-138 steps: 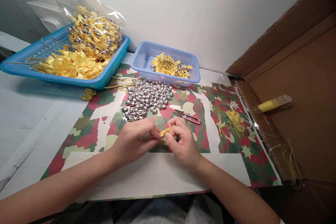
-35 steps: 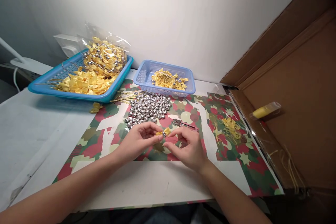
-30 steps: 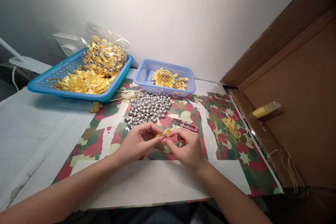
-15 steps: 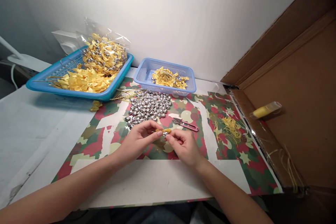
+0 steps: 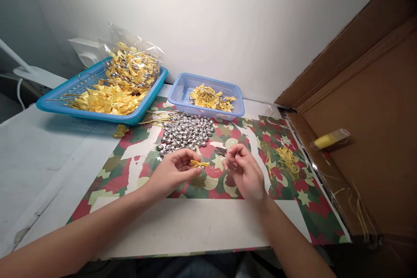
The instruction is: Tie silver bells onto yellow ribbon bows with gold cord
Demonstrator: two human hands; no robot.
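Observation:
My left hand (image 5: pixel 177 168) pinches a yellow ribbon bow (image 5: pixel 198 163) between thumb and fingers. A small silver bell (image 5: pixel 202 167) shows at the bow's lower edge, partly hidden by the thumb. My right hand (image 5: pixel 245 171) is apart from the bow, its fingers loosely curled, and I see nothing held in them. It covers most of the thread snips (image 5: pixel 220 151); only their dark blades show beside the fingertips. Just beyond my left hand lies a heap of silver jingle bells (image 5: pixel 187 130).
A large blue basket (image 5: pixel 130 118) at left holds yellow bows and a clear bag of bows with bells. Behind the bells stands a smaller blue basket (image 5: pixel 241 106) of bows. Thread scraps (image 5: pixel 288 160) lie at right, near a yellow-filled tube (image 5: pixel 330 139) by the cardboard wall (image 5: pixel 365 95).
My right hand has let go of the bow and moved right and slightly up, over the snips' handle. The left hand keeps the bow in nearly the same spot.

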